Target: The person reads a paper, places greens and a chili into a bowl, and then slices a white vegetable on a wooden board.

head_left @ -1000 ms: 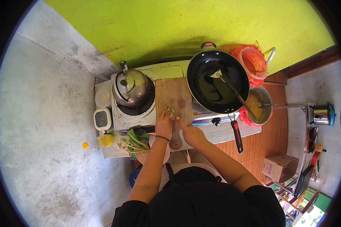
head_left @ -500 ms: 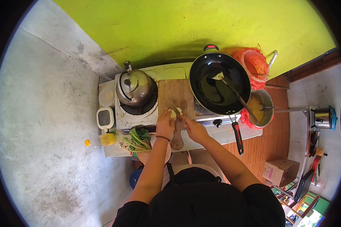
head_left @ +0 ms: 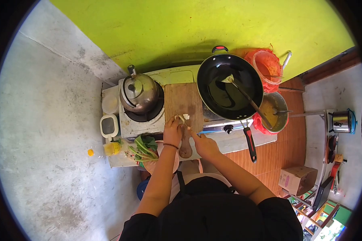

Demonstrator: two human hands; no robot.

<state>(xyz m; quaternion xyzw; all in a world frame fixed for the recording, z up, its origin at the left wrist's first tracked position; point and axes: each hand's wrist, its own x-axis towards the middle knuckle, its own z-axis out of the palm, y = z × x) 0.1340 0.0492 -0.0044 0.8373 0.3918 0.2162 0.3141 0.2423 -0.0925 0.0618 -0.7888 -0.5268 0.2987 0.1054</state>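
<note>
A wooden cutting board (head_left: 183, 98) lies lengthwise in front of me, its handle toward my body. On it, my left hand (head_left: 173, 130) has its fingers closed at a pale, whitish piece of food (head_left: 182, 119), whose kind I cannot make out. A second small white piece (head_left: 186, 116) lies loose just right of those fingertips. My right hand (head_left: 206, 146) is wrapped round a knife (head_left: 186, 124). Its short visible blade points up and left toward the food, and the handle is hidden in my fist.
A metal kettle (head_left: 140, 94) stands on the left burner. To the right sits a black wok (head_left: 213, 96) with a spatula (head_left: 241, 90) in it, its handle sticking out toward me. A pot of yellowish food (head_left: 269, 112) is beyond. Leafy greens (head_left: 142, 149) lie near my left forearm.
The knife and my right hand have drawn back toward me. A white piece now lies apart from my left fingers, where a larger pale lump was under the blade. The view has shifted slightly.
</note>
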